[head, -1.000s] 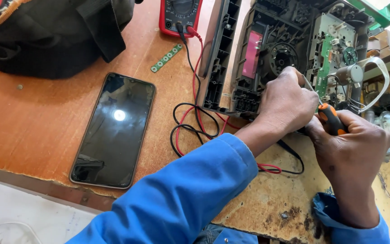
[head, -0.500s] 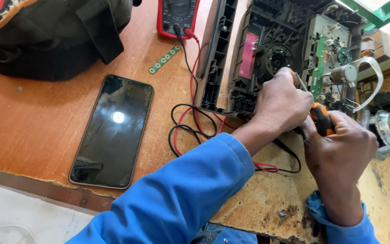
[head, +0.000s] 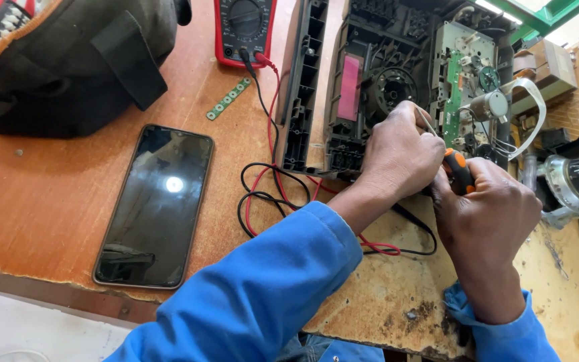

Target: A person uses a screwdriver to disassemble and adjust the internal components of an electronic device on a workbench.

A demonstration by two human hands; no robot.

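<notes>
Both hands have shifted slightly leftward and closer together across the last second, the screwdriver handle drawn in tighter between them, while the phone and meter leads on the worktop lie as they did.

A person in blue sleeves works over an opened black plastic electronics chassis (head: 370, 87) lying at the far side of the worn orange-brown wooden worktop (head: 55, 201). The right hand (head: 487, 221) is clenched around the orange-and-black screwdriver handle (head: 459, 169), which sits just in front of the chassis's near edge, between the two hands. The left hand (head: 400, 154) is curled over the chassis edge, its fingers (head: 403, 117) closed about the thin metal shaft (head: 426, 122); whether they pinch it or merely steady it cannot be told. The screwdriver's long axis runs from the right hand up and leftward, toward the green circuit board (head: 452, 94) and the round black hub beside the pink panel (head: 350, 87). The tip lies beyond the left hand's fingers, hidden by them, so the left hand is the nearer to the working end and the right the nearer to the handle.

The handle looks stubby and rubber-gripped, only its orange collar and black top showing above the fist.

Elsewhere: a dark smartphone (head: 155, 204) lies face up with a lamp's reflection on it, a red digital multimeter (head: 244, 27) stands at the far edge with red and black test leads (head: 263, 188) looping toward the hands, a small green strip board (head: 228, 98) and a black fabric bag (head: 61, 60) to the left.
</notes>
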